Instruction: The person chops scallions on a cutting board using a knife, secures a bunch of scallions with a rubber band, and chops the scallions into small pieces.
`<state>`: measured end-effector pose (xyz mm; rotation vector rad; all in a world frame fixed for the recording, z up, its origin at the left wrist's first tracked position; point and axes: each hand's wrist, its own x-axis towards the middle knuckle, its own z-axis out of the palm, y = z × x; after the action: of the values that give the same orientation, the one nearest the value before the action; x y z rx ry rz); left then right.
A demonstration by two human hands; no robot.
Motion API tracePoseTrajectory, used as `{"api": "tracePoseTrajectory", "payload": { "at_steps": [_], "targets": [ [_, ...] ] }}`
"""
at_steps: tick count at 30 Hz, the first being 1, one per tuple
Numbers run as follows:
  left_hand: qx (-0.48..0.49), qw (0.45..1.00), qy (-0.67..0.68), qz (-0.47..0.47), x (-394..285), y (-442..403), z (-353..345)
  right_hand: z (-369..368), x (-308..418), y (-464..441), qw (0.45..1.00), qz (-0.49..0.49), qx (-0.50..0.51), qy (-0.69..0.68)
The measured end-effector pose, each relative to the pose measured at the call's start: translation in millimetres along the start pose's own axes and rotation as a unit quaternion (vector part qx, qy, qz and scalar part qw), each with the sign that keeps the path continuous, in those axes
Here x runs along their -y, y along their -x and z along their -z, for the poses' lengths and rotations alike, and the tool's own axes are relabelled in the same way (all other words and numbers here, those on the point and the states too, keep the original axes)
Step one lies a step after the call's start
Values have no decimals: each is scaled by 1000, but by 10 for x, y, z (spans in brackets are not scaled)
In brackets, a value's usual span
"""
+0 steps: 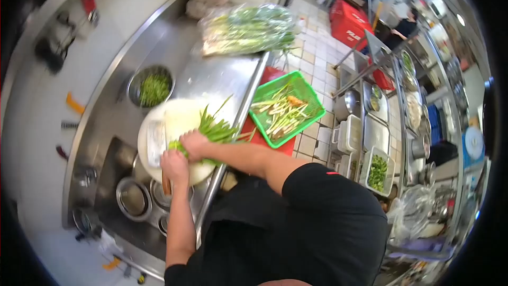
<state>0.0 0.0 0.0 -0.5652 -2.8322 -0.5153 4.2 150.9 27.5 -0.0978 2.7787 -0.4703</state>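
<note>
My right hand (194, 145) is closed around a bunch of scallions (214, 128) on a round white cutting board (182, 112). The long green leaves fan out past it toward the counter's edge. Close beside it, my left hand (174, 166) has its fingers curled against the bunch's other end, where bright green shows between both hands. A cleaver (155, 142) lies with the flat of its blade up on the board; its wooden handle shows under my left hand. Just beyond the board stands a metal bowl (171, 88) of chopped greens.
A bag of scallions (246, 29) lies at the counter's far end. Right of the counter, a green basket (318, 115) holds trimmed stalks. Metal bowls (133, 199) sit near the sink (114, 164). Racks with a tub (390, 179) of cut greens line the right. Another person (405, 27) stands farther back.
</note>
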Motion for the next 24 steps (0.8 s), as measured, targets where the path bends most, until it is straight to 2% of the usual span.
{"api": "tracePoseTrajectory", "payload": {
  "at_steps": [2, 3, 5, 8, 11, 17, 20, 23, 24],
  "targets": [
    [9, 999, -39, 18, 288, -189, -11, -78, 216, -287, 1000, -3, -15, 7],
    [63, 996, -44, 50, -275, 164, 105, -46, 12, 315, 1000, -16, 19, 8],
    [29, 996, -67, 43, -352, -25, -11, -135, -118, 159, 997, -22, -57, 41],
    [67, 996, -49, 43, -342, -53, 14, -215, -60, 138, 997, -33, -75, 6],
    [98, 994, -8, 54, -450, -21, 20, -322, -102, 120, 994, -27, -105, 11],
    [129, 975, 171, 66, -409, 214, 218, -447, -103, -10, 990, -59, -122, -37],
    [-35, 972, 230, -18, -175, 730, 30, -198, -36, 162, 992, -65, -96, -38],
    [15, 965, 247, -85, -175, 1061, -55, -262, -43, 162, 991, -58, -118, -20],
    [-48, 969, 206, -127, -242, 1002, -61, -386, -74, 54, 988, -65, -135, -38]
  ]
}}
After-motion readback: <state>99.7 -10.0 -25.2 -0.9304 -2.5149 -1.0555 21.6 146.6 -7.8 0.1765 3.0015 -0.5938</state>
